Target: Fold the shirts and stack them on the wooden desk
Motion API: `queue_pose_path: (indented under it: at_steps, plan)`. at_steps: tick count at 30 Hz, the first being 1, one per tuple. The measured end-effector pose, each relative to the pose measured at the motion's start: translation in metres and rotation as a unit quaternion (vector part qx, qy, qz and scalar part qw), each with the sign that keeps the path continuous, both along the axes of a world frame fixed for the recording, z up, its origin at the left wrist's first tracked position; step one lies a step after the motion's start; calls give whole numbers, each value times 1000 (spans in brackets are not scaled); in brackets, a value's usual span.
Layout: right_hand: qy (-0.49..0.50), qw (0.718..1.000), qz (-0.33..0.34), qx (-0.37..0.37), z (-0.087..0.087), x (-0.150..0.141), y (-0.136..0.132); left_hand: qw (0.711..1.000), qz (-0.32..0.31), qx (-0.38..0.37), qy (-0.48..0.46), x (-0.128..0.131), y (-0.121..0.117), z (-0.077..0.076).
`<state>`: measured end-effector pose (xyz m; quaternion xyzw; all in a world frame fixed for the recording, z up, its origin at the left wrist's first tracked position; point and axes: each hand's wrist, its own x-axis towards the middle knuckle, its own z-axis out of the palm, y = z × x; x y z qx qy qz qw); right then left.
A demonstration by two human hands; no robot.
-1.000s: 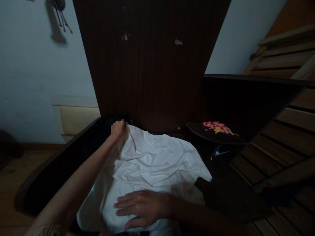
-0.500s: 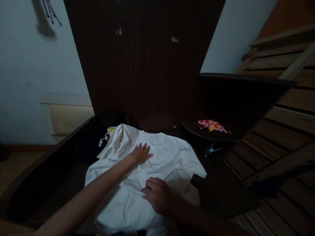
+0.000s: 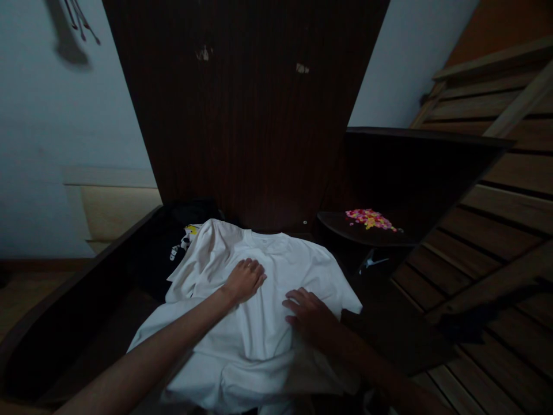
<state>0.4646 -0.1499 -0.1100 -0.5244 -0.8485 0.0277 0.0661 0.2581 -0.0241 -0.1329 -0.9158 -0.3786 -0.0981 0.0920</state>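
A white T-shirt (image 3: 298,259) lies spread in front of me, its neckline at the far side and its lower part creased and bunched toward me. My left hand (image 3: 247,280) presses on the chest of the shirt, fingers bent and close together on the cloth. To its right, my right hand (image 3: 309,311) rests on the shirt with its fingers apart. Long folds run down the fabric between the two hands. Part of the shirt's lower right is hidden under my right forearm.
Dark clothing (image 3: 151,248) with a white and yellow print lies left of the shirt. A dark wooden panel (image 3: 250,127) rises behind. On a small corner shelf (image 3: 332,222) lie many pink and yellow bits (image 3: 371,219). Wooden slats (image 3: 496,213) stand at the right.
My right hand has let go of the bunched cloth and moved up and right, its fingers opening. The left hand's spread fingers have drawn in, and the shirt's lower front has unfolded toward me.
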Motion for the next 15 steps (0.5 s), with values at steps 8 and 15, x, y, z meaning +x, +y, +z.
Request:
queue_pose_path:
  at_steps: [8,15]
  plan:
    - [44,989,26,-138,-5,52,-2,992,-113,26,-51,-14,-25,1]
    - [14,971,19,-237,2,78,-14,995,-77,-51,-31,-33,-27,0]
